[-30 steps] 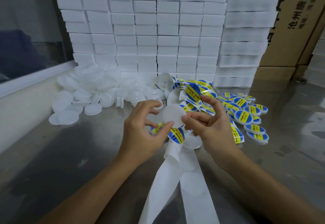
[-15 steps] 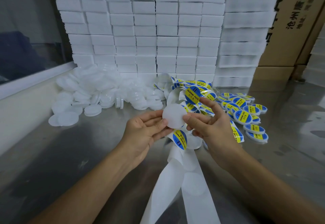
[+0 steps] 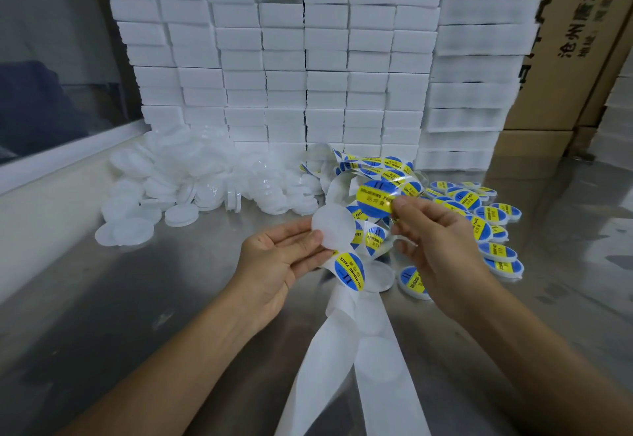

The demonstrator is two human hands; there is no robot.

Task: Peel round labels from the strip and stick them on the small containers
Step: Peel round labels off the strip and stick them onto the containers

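A: How far along is it?

B: I'd judge well short of half. Take the foam wall at the back as the landmark. At its foot on the left lies the big pile of bare tubs, all white and unlabelled. At its foot on the right, and spreading toward the person, is a smaller heap of labelled tubs, each with a blue and yellow face. The bare pile looks clearly larger.

A: And the strip?

B: The strip coils up in front of the wall's middle, still carrying labels. Its spent white backing trails away from the wall, down to the near edge of the table, with round blanks where labels came off.

A: The one being worked on?

B: A bare tub, round, flat and frosted white, held in front of the wall's middle, between the two heaps. The left hand grips its edge, thumb on the near face, fingers curled behind.

A: The label?

B: The label is round and glossy, blue with a yellow band and dark print. It looks free of the strip, just beside the tub's upper right and not yet on it. The right hand pinches its right edge between thumb and forefinger.
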